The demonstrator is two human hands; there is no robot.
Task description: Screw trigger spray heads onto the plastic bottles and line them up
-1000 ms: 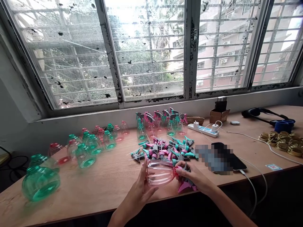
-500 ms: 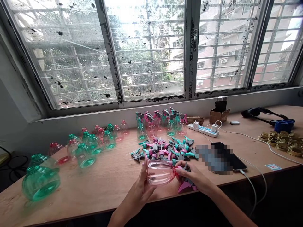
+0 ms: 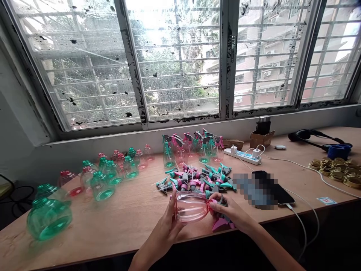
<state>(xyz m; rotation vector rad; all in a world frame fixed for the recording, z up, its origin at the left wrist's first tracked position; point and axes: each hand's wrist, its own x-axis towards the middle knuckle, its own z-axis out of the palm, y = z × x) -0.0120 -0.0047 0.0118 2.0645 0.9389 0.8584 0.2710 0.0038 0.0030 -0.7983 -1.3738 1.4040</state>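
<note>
A clear pink spray bottle lies on its side in the air above the table's front edge, its neck pointing right. Around its base end, my left hand is closed, thumb and fingers on either side. At the neck end my right hand is closed too, with the fingertips on the pink collar. Grey parts of a trigger sprayer show by the right fingers; whether it is joined to the bottle I cannot tell. Just below that hand is a pink trigger. Behind the bottle lies a pile of loose pink and green trigger sprayers.
Open green bottles and pink ones stand on the left. Several bottles with sprayers fitted stand by the window wall. To the right are a phone on a cable, a power strip, headphones and gold-coloured rings.
Both hands keep the same hold on the bottle, with barely any movement. The whole view has shifted very slightly.
</note>
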